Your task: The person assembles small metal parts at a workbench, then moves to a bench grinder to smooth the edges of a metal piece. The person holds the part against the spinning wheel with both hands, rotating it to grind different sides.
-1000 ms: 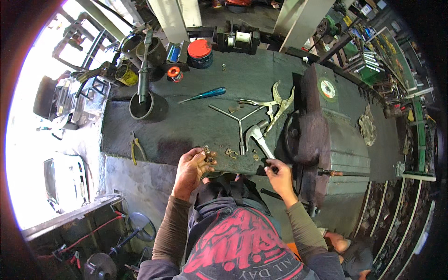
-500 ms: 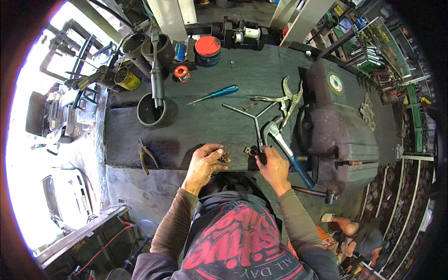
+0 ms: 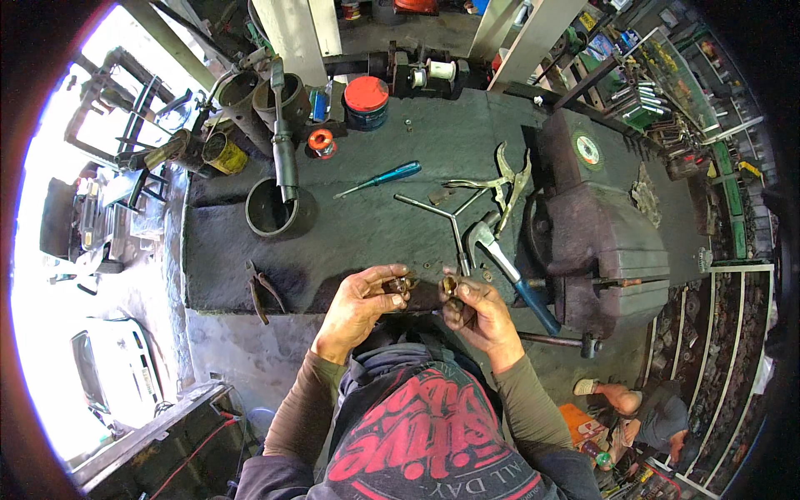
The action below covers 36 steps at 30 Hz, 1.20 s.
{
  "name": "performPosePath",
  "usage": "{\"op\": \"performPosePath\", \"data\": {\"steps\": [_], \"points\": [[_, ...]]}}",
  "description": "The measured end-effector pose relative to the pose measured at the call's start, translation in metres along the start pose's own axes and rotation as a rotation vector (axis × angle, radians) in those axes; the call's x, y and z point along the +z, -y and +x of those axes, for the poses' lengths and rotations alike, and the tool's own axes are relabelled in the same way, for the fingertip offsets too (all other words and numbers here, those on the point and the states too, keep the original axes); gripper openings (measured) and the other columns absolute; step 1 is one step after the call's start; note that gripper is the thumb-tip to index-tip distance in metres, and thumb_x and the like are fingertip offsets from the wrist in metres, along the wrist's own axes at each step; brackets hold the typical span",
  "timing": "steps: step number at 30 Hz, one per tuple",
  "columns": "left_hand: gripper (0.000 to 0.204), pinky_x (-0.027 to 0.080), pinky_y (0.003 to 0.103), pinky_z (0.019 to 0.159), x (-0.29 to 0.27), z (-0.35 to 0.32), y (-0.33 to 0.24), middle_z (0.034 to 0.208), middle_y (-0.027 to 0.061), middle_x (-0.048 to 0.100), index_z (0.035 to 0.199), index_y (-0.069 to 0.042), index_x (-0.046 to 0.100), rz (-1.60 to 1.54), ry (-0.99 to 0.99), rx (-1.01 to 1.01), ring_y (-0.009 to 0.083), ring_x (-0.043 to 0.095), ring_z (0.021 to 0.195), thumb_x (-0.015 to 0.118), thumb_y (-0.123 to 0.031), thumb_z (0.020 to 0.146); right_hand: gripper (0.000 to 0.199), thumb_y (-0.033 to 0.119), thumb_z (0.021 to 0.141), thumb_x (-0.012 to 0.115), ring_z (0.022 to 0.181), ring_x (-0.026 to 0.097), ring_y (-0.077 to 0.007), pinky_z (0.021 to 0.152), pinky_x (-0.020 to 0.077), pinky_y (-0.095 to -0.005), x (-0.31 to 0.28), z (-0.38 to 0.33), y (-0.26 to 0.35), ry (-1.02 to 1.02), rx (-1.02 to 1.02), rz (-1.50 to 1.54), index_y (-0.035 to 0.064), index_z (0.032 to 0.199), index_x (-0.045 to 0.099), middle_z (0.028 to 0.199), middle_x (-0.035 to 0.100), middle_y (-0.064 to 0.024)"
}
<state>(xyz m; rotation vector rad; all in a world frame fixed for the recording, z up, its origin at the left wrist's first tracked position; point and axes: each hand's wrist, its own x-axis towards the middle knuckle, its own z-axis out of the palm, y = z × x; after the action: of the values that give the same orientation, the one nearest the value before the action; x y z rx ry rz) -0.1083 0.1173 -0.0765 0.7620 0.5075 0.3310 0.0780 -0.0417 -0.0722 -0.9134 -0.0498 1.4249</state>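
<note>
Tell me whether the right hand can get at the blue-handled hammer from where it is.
Probably yes: the blue-handled hammer lies right beside the right hand with nothing between, though that hand's grip already holds a small brass part.

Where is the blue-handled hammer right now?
In the head view, the blue-handled hammer lies on the dark workbench right of centre, just beyond the right hand, between the T-shaped wrench and the big bench vise.

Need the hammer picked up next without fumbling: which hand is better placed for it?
Probably the right hand: the hammer lies just beyond it. The left hand is farther away.
</note>
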Motion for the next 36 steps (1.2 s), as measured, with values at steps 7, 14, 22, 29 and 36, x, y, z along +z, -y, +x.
{"op": "performPosePath", "data": {"steps": [7, 14, 22, 29, 36], "points": [[0.048, 0.055, 0.034, 0.086, 0.029, -0.007, -0.021, 0.115, 0.0126, 0.069, 0.135, 0.006, 0.055, -0.07, 0.074, 0.013, 0.0216, 0.067, 0.1, 0.07, -0.012, 0.094, 0.051, 0.029, 0.097, 0.068, 0.076, 0.062, -0.0165, 0.062, 0.0488, -0.0295, 0.022, -0.013, 0.007, 0.183, -0.027, 0.142, -0.0015, 0.135, 0.054, 0.102, 0.066, -0.0093], [0.041, 0.057, 0.037, 0.085, 0.026, -0.016, -0.02, 0.125, 0.0167, 0.066, 0.137, 0.005, 0.054, -0.261, 0.107, 0.072, 0.0258, 0.069, 0.102, 0.061, -0.014, 0.101, 0.052, 0.027, 0.095, 0.07, 0.074, 0.062, -0.0201, 0.06, 0.047, -0.0317, 0.028, -0.012, 0.014, 0.197, -0.017, 0.128, 0.0032, 0.138, 0.053, 0.105, 0.066, -0.0138], [0.04, 0.057, 0.035, 0.08, 0.024, -0.025, -0.017, 0.114, 0.0161, 0.069, 0.134, 0.007, 0.055, -0.379, 0.068, 0.095, 0.0254, 0.07, 0.098, 0.058, -0.016, 0.102, 0.045, 0.025, 0.1, 0.064, 0.077, 0.064, -0.0212, 0.061, 0.0495, -0.0318, 0.04, -0.01, 0.015, 0.217, 0.05, 0.2, 0.0037, 0.138, 0.053, 0.108, 0.068, -0.0175], [0.043, 0.055, 0.031, 0.075, 0.031, -0.03, -0.023, 0.108, 0.013, 0.071, 0.132, 0.007, 0.058, -0.387, 0.058, 0.135, 0.0205, 0.069, 0.088, 0.06, -0.023, 0.102, 0.045, 0.025, 0.098, 0.066, 0.075, 0.064, -0.0195, 0.06, 0.0505, -0.0316, 0.054, -0.011, 0.022, 0.235, 0.076, 0.153, -0.0011, 0.133, 0.056, 0.102, 0.069, -0.0165], [0.041, 0.055, 0.03, 0.074, 0.036, -0.032, -0.028, 0.104, 0.0105, 0.07, 0.133, 0.005, 0.058, -0.361, 0.042, 0.133, 0.0158, 0.066, 0.083, 0.059, -0.022, 0.103, 0.042, 0.019, 0.093, 0.07, 0.073, 0.062, -0.0157, 0.06, 0.0504, -0.0298, 0.073, -0.019, 0.03, 0.139, -0.055, -0.08, -0.0044, 0.125, 0.059, 0.093, 0.065, -0.0093]]}}
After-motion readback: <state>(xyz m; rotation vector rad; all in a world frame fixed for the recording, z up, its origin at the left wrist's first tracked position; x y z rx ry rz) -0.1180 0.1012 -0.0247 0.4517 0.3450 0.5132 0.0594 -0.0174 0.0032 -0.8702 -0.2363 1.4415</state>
